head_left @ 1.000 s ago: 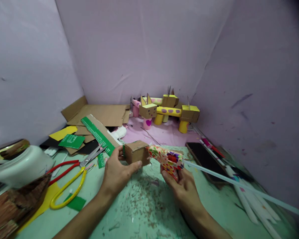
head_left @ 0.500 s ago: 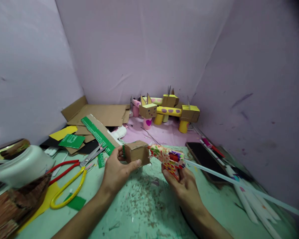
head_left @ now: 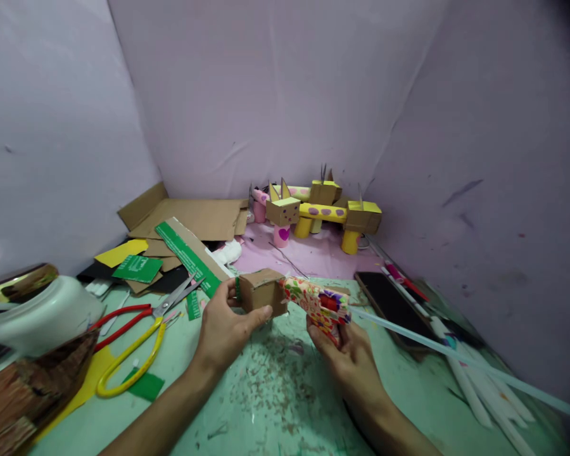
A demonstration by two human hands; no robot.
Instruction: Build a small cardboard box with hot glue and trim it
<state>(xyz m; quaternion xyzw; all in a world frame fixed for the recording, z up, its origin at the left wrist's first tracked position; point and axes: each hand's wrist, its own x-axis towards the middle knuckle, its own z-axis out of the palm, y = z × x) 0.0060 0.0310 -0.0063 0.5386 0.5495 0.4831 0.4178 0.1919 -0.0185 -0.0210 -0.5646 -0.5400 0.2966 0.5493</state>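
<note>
Between the thumb and fingers of my left hand (head_left: pixel 230 329) is a small folded cardboard box (head_left: pixel 265 294), brown outside with a bit of green at its left edge. My right hand (head_left: pixel 349 358) is wrapped round the grip of a glue gun (head_left: pixel 317 304) covered in a floral pattern. Its nozzle meets the right edge of the box. A long translucent glue stick (head_left: pixel 427 342) runs out of the gun's back toward the lower right. Both hands are held above the green tabletop (head_left: pixel 275 392).
Scissors (head_left: pixel 159 310) with red and yellow handles lie open at left, by a white pot (head_left: pixel 57 316) and cardboard scraps (head_left: pixel 137 269). A phone (head_left: pixel 394 307), markers (head_left: pixel 393 272) and more glue sticks (head_left: pixel 475 386) lie right. Cardboard animals (head_left: pixel 320 212) stand behind.
The glue gun has shifted slightly left, its nozzle still at the box's right edge. The box has turned a little in my left hand.
</note>
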